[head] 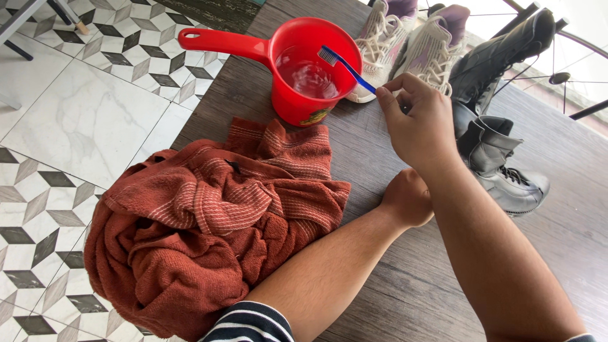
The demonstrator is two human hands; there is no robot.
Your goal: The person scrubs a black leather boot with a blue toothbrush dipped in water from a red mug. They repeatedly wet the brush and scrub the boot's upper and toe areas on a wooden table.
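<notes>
Left of both hands, heaped on the dark wooden table (pixel 405 297): a rust-red striped towel (pixel 209 221), its folds reaching almost to the left forearm. Up and left of the right hand (pixel 421 123), a red handled dipper (pixel 304 63) holding water, with the bristle end of a blue toothbrush (pixel 345 63) poised over its rim and the handle pinched between right thumb and fingers; below that hand, the left hand (pixel 405 197) curled into a loose fist on the table, gripping nothing visible. Beyond and right of the right hand: pale sneakers (pixel 411 38), then black boots (pixel 500 107) by the table edge.
</notes>
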